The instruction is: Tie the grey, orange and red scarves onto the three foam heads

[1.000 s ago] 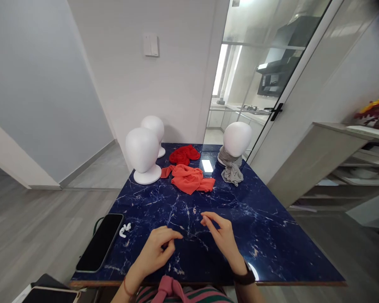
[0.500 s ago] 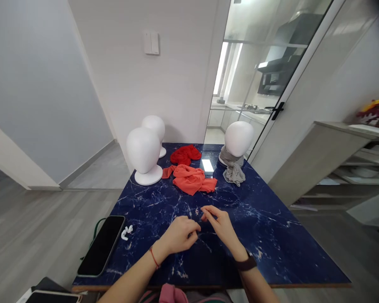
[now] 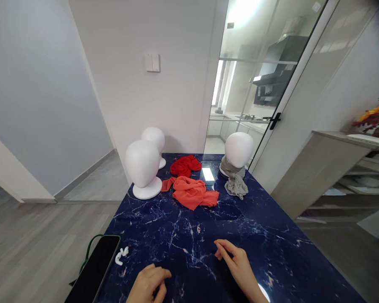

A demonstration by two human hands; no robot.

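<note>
My left hand (image 3: 149, 284) is near the front of the dark blue marbled table (image 3: 177, 231). Its fingers bend loosely, the thumb is apart from the index finger, and nothing is held. Farther right is my right hand (image 3: 235, 263), empty too, with relaxed, half-bent fingers pointing left. Beyond the hands lies a crumpled coral scarf (image 3: 189, 191), with a red scarf (image 3: 185, 165) behind it. At the back right, a white foam head (image 3: 239, 149) wears a grey scarf (image 3: 235, 176) knotted around its neck.
Two bare foam heads, a front one (image 3: 142, 164) and a rear one (image 3: 153, 139), stand at the back left. White earbuds (image 3: 121, 255) and a phone (image 3: 96, 267) lie at the left edge. A glass door (image 3: 240, 92) and shelf unit (image 3: 322, 168) are beyond.
My hands have moved apart and toward me, the left one down and left, the right one down and right. The view has tilted up a little. The scarves and heads stay in place.
</note>
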